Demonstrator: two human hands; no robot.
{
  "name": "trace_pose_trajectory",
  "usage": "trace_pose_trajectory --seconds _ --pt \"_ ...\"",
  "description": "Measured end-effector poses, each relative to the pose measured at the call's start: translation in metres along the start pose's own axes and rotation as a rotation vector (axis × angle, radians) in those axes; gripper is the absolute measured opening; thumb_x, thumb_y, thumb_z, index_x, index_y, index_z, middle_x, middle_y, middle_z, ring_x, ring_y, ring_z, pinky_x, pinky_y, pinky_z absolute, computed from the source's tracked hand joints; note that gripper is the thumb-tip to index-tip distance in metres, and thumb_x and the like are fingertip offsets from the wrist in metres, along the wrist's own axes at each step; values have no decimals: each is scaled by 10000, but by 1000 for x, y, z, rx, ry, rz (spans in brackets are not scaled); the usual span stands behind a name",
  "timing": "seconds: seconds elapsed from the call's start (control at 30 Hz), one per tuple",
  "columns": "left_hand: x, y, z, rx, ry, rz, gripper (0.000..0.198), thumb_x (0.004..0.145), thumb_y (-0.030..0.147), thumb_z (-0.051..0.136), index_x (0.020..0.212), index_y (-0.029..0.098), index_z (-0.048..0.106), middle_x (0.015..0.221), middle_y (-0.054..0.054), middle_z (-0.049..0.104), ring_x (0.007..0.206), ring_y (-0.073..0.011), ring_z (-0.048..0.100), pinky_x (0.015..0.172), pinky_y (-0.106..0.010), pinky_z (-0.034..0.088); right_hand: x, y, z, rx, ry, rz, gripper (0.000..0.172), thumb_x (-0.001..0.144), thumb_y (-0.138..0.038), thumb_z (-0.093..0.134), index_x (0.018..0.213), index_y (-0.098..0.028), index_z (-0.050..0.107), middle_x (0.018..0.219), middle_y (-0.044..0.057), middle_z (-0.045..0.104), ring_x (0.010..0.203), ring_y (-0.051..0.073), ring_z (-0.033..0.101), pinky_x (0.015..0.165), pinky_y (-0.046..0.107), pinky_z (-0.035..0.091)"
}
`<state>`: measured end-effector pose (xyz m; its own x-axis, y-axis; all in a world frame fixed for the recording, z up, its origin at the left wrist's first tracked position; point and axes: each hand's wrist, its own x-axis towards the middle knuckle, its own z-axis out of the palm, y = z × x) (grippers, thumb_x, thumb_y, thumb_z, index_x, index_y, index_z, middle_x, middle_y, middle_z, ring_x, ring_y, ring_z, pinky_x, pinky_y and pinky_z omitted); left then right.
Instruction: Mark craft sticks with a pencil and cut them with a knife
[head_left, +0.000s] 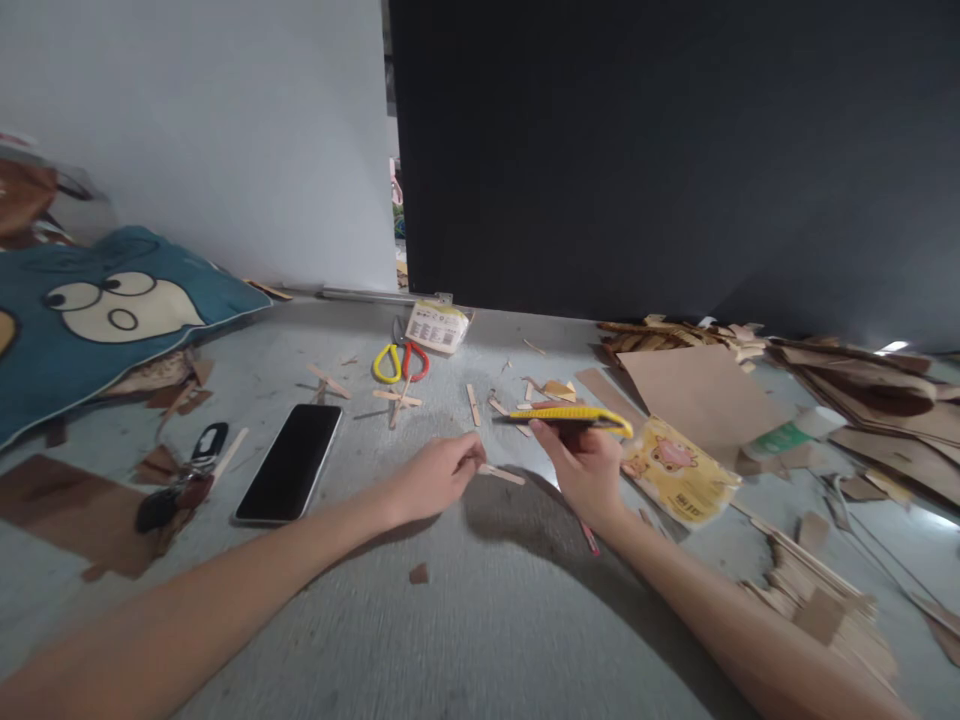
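My left hand (442,474) is closed on one end of a small wooden stick (502,474), which points right, just above the table. In my right hand (586,470) is a yellow utility knife (571,413), held level with its dark tip toward the left. Beyond the hands lie a short stick (473,405) and several sticks crossed over each other (397,400). Scissors (401,358) with one yellow and one red handle lie further back, against a white-and-yellow packet (438,326).
A black phone (289,464) and keys (184,480) lie at left, near a blue cushion (127,300). On the right are a yellow packet (682,472), brown cardboard (701,395), a green-and-white tube (791,433) and scraps. A dark panel (675,150) stands behind the table.
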<state>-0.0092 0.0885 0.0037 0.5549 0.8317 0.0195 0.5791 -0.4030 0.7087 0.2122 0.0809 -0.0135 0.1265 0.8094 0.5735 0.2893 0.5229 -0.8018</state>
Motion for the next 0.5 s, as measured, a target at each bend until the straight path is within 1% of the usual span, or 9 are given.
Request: trace_pose_trajectory --seconds 0.07,0.13,0.23,0.3,0.4,0.47,0.5 --pt "-1 1 -1 48 -30 22 209 940 140 464 929 218 659 816 -20 711 744 -196 656 727 -303 467 0 4 -2 3 20 -18 177 941 -391 736 894 -224 698 712 -5 645 571 142 548 516 264 446" --pt "-1 2 -1 95 -37 68 216 942 135 468 919 219 666 824 -26 709 760 -202 658 746 -314 476 0 4 -2 29 -1 -50 186 952 -383 727 863 -222 708 729 6 664 600 151 579 560 282 480" --pt "-3 2 -1 137 -6 147 231 967 135 447 934 217 661 913 -49 712 851 -216 667 808 -342 500 1 0 -2 81 -74 -109 192 971 -379 706 858 -224 703 845 43 710 768 200 675 724 347 556" --pt "-3 1 0 146 14 171 242 972 122 439 939 217 659 942 -54 709 883 -216 668 833 -351 512 1 -4 -1 108 -99 -112 166 973 -380 706 905 -228 717 924 62 729 870 226 698 822 388 564" --pt "-2 -4 1 139 22 189 239 981 128 447 909 215 658 920 -49 701 895 -215 668 855 -357 522 3 -10 0 175 -122 -34 176 983 -387 702 909 -229 729 935 65 738 911 234 698 857 403 555" --pt "-1 -7 2 134 21 193 221 975 130 466 894 212 654 924 -51 700 926 -221 670 878 -361 522 6 -16 -1 267 -149 68 219 998 -402 680 883 -223 732 919 66 737 912 231 695 859 405 555" --pt "0 -8 2 129 23 186 215 970 125 468 903 211 653 942 -53 703 948 -223 671 893 -363 521 9 -20 -1 322 -170 130 214 993 -408 686 903 -221 738 924 65 738 909 227 694 865 405 554"
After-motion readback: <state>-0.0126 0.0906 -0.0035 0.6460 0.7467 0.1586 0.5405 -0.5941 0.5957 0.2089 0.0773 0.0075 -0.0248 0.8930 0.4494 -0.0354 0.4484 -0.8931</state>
